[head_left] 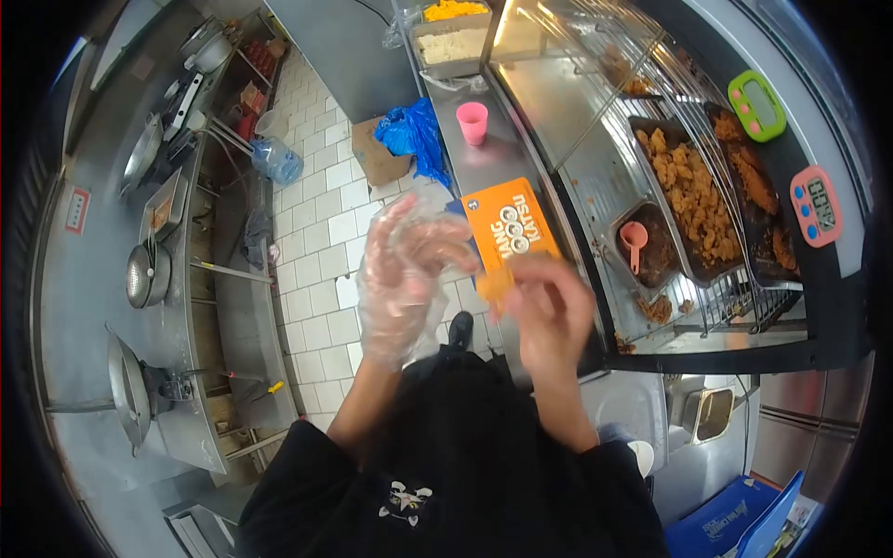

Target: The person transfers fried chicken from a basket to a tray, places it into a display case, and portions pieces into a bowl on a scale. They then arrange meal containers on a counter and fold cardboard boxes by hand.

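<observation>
Pinching the near end of the orange carton (510, 231), the right hand (551, 312) is holding it over the table's (502, 158) left edge, its long axis pointing away from the body, while the gloved left hand (405, 274) is hovering spread just beside it.

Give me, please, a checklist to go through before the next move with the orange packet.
1. Right hand has a grip on the packet, at its lower edge: ok.
2. Left hand is gloved: ok.
3. Right hand is gloved: not ok, it is bare.
4. Left hand also has a grip on the packet: cannot tell; its fingers are at the packet's left edge.
5. Packet is open: cannot tell.
6. Fried pieces are in stock beside the packet: ok.
</observation>
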A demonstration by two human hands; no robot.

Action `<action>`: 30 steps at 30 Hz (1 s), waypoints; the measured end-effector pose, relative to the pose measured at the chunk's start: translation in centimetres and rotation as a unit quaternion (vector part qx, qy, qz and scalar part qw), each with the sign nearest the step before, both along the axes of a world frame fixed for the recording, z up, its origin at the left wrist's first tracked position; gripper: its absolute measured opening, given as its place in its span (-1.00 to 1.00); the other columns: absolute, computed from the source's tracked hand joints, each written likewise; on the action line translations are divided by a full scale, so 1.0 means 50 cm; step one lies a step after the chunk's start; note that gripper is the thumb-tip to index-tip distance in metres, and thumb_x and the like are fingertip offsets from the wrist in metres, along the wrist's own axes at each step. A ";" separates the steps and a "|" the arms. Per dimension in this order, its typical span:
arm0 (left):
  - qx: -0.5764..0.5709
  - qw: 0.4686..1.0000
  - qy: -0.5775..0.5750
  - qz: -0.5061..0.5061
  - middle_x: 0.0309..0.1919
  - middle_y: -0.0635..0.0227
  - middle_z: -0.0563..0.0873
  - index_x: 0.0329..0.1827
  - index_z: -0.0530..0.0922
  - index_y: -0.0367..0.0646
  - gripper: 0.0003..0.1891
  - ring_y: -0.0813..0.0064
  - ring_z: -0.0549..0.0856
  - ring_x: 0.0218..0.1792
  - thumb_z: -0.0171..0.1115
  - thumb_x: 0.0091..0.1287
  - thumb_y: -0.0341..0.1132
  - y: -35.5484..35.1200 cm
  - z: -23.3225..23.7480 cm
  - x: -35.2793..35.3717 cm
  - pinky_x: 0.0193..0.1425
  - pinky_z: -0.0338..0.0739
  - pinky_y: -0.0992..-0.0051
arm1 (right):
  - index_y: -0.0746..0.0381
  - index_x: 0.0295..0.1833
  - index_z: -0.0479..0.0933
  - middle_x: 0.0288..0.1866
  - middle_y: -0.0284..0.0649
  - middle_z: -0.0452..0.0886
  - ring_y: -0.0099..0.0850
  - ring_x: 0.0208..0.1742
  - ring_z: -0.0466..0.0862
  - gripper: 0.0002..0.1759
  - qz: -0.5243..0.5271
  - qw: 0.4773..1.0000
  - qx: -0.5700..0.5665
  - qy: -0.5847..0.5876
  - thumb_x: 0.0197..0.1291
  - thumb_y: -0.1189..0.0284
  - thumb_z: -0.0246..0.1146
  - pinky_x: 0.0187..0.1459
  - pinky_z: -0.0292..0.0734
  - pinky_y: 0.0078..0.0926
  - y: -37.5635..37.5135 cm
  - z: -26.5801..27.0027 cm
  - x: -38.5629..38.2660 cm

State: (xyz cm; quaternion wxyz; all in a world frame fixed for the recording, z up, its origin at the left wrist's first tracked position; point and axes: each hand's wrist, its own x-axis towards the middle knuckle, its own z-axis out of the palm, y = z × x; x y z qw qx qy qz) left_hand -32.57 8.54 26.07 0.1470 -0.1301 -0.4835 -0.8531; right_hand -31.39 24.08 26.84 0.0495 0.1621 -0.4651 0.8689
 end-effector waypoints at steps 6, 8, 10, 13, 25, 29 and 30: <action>0.028 0.995 -0.092 0.035 -0.29 0.20 0.68 0.20 0.46 -0.19 -0.48 0.35 0.66 -0.24 0.35 0.36 -0.03 -0.065 -0.076 -0.004 -0.08 0.56 0.38 | 0.44 -0.24 0.61 -0.20 0.09 0.65 -0.19 -0.30 0.68 -0.83 0.077 0.926 -0.216 0.300 0.24 0.50 0.36 -0.28 0.70 -0.35 -0.037 0.180 0.073; 0.002 0.993 -0.112 0.034 -0.33 0.22 0.67 0.13 0.49 -0.18 -0.54 0.37 0.65 -0.25 0.34 0.37 -0.05 -0.067 -0.082 0.003 -0.11 0.55 0.39 | 0.43 -0.25 0.62 -0.17 0.07 0.64 -0.20 -0.29 0.67 -0.83 0.126 0.918 -0.216 0.309 0.23 0.50 0.39 -0.25 0.73 -0.42 -0.034 0.204 0.078; -0.015 0.992 -0.124 0.029 -0.35 0.24 0.67 0.09 0.51 -0.18 -0.59 0.38 0.65 -0.27 0.33 0.39 -0.07 -0.067 -0.088 0.012 -0.13 0.54 0.39 | 0.42 -0.26 0.63 -0.09 0.06 0.62 -0.19 -0.23 0.68 -0.84 0.154 0.923 -0.216 0.278 0.09 0.59 0.47 -0.21 0.75 -0.49 -0.031 0.227 0.095; -0.012 0.991 -0.135 0.013 -0.39 0.26 0.65 0.03 0.53 -0.19 -0.67 0.39 0.65 -0.30 0.31 0.41 -0.13 -0.065 -0.096 0.012 -0.13 0.54 0.40 | 0.43 -0.33 0.65 -0.04 0.10 0.60 -0.15 -0.16 0.70 -0.85 0.158 0.903 -0.268 0.297 0.01 0.65 0.50 -0.19 0.77 -0.53 -0.061 0.237 0.090; -0.136 0.977 -0.161 0.046 -0.39 0.27 0.68 -0.06 0.54 -0.24 -0.75 0.48 0.65 -0.33 0.25 0.45 -0.21 -0.051 -0.103 0.015 -0.15 0.54 0.43 | 0.39 -0.11 0.58 -0.13 -0.06 0.67 -0.37 -0.22 0.68 -0.61 -0.004 0.997 0.075 -0.030 0.55 0.26 0.02 -0.13 0.61 -0.49 0.021 -0.085 0.078; -0.123 0.970 -0.209 0.029 -0.40 0.25 0.69 -0.13 0.57 -0.26 -0.80 0.47 0.66 -0.34 0.26 0.45 -0.26 -0.046 -0.117 0.009 -0.14 0.54 0.45 | 0.34 -0.08 0.59 -0.17 -0.17 0.70 -0.53 -0.19 0.68 -0.78 0.031 0.946 0.222 -0.235 0.46 0.39 0.18 -0.18 0.60 -0.54 0.046 -0.230 0.135; -0.128 0.969 -0.211 0.025 -0.40 0.25 0.70 -0.13 0.57 -0.26 -0.80 0.47 0.66 -0.34 0.26 0.45 -0.26 -0.045 -0.126 0.010 -0.14 0.54 0.45 | 0.34 -0.08 0.59 -0.18 -0.19 0.71 -0.54 -0.19 0.68 -0.79 0.034 0.938 0.251 -0.236 0.43 0.39 0.21 -0.20 0.60 -0.55 0.057 -0.263 0.148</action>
